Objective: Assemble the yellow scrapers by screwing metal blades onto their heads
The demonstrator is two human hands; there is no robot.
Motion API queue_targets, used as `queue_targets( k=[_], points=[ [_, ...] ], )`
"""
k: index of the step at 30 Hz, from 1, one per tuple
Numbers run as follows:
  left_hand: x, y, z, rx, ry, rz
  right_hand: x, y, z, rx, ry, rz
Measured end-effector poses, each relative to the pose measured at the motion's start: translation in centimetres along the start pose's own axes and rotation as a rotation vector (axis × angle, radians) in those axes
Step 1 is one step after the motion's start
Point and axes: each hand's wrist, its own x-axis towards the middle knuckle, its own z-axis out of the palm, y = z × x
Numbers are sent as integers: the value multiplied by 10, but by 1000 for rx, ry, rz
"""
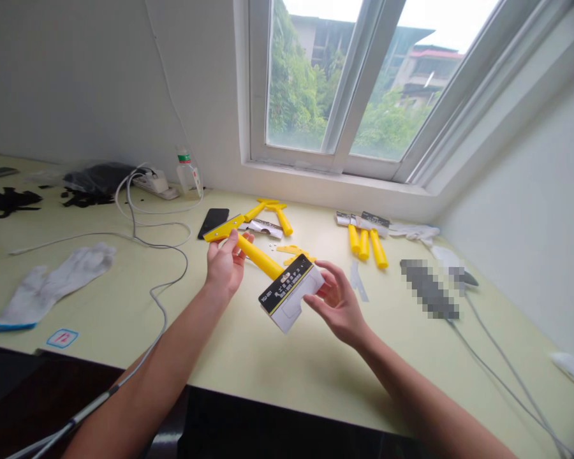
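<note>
Forearms (182, 338), hands (224, 268) (342, 306) clamped on yellow scraper (263, 257) and card (289, 292) (marked "TGJ-001"), sticker (62, 338) reading "12"

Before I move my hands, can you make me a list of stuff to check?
1. Left hand holding the yellow scraper near its wide end: ok.
2. Right hand at the edge of the black-and-white card: ok.
3. Card fixed firmly to the scraper: cannot tell; they meet, but the join isn't clear.
4. Gloves on: not ok. Both hands are bare, and a white glove lies on the table.
5. Tiny loose bits tidied away: not ok, they lie loose on the table.
6. Cable clear of the left arm: cannot tell; they overlap in the picture.
</note>
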Motion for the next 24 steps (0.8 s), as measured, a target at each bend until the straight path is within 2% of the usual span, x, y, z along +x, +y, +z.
queue_targets(
  k=[3,8,11,16,20,24],
  points=[
    [-7,-5,1,36,-15,9,1,-1,2,44,40,10],
    [-26,-18,4,149,-136,-68,1,-1,10,116,55,84],
    [-30,-19,5,142,-182,20,0,-2,11,158,16,158],
    [-31,-16,7,135,-245,100,2,-3,9,226,65,253],
    [-39,-16,9,173,-304,101,4,-1,4,170,-57,355],
    [-43,-18,9,193,-351,116,5,-3,-1,131,-173,388]
  ],
)
